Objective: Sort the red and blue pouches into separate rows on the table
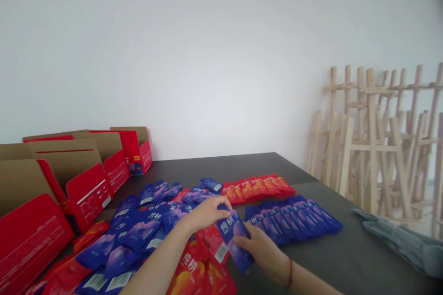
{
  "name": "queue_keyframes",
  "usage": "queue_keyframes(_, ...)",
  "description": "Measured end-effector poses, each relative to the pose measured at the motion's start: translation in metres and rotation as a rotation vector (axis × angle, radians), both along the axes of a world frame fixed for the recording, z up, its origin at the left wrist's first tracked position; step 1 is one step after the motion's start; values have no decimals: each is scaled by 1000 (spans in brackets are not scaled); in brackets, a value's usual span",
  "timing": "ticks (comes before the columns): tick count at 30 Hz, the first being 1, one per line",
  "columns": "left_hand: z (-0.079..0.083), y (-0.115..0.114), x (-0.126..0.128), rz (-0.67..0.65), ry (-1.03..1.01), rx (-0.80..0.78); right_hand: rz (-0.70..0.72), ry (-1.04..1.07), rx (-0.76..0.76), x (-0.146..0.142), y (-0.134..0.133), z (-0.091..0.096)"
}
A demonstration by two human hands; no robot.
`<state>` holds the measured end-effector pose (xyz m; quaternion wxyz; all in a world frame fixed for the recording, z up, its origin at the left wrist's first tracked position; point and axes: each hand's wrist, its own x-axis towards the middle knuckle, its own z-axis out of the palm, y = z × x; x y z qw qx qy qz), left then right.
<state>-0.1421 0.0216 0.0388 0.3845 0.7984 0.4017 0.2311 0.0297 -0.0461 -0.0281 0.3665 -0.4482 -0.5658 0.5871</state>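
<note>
A blue pouch [235, 239] with white lettering is held tilted in front of me, between both hands. My left hand [208, 213] pinches its top end with thumb and fingertips. Lower on its right side, my right hand [260, 245] grips it with the thumb across the front. To the right lies an overlapping row of blue pouches [294, 219]; behind it runs a similar row of red pouches [258, 189]. A loose heap of blue pouches [141, 230] spreads to the left, mixed with loose red pouches [188, 269] under my left forearm.
Open red cardboard boxes [90, 193] stand along the left side of the dark table [221, 164]. A folded grey plastic-like bundle [403, 239] lies at the right edge. Wooden easels [372, 147] lean near the white wall [221, 55].
</note>
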Motion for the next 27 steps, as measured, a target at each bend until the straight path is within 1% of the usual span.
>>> queue_keyframes(1,-3,2,-1,7,58,42,-39,-69,32,-4,-3,-1)
queue_keyframes(3,-9,6,-1,19,154,75,-102,-202,137,-8,-8,-2)
queue_keyframes(5,-13,8,0,29,210,97,-137,-261,297,-9,-10,-2)
queue_keyframes(7,-15,9,0,40,227,116,-175,-319,444,-4,-11,-1)
queue_keyframes(8,-14,10,-1,51,221,115,-190,-372,494,0,-12,-1)
queue_keyframes(10,-12,11,-3,90,184,98,-208,-527,586,11,-16,0)
queue_keyframes(11,-10,12,-4,111,153,81,-199,-614,654,17,-20,1)
queue_keyframes(13,-8,12,-6,137,73,20,-146,-764,840,27,-27,4)
queue_keyframes(15,-7,11,-5,126,-8,-56,-45,-861,1063,32,-32,8)
queue_keyframes(17,-8,8,-1,87,-83,-127,58,-912,1229,29,-32,10)
queue_keyframes(19,-10,4,4,40,-166,-197,80,-956,1300,22,-28,11)
queue_keyframes(21,-11,2,7,20,-280,-289,27,-994,1301,16,-23,12)
queue_keyframes(22,-11,1,7,32,-349,-344,7,-1004,1298,15,-21,12)
queue_keyframes(24,-10,1,7,94,-495,-459,19,-1002,1319,15,-19,11)
queue_keyframes(27,-8,1,6,184,-669,-624,70,-978,1443,17,-20,8)
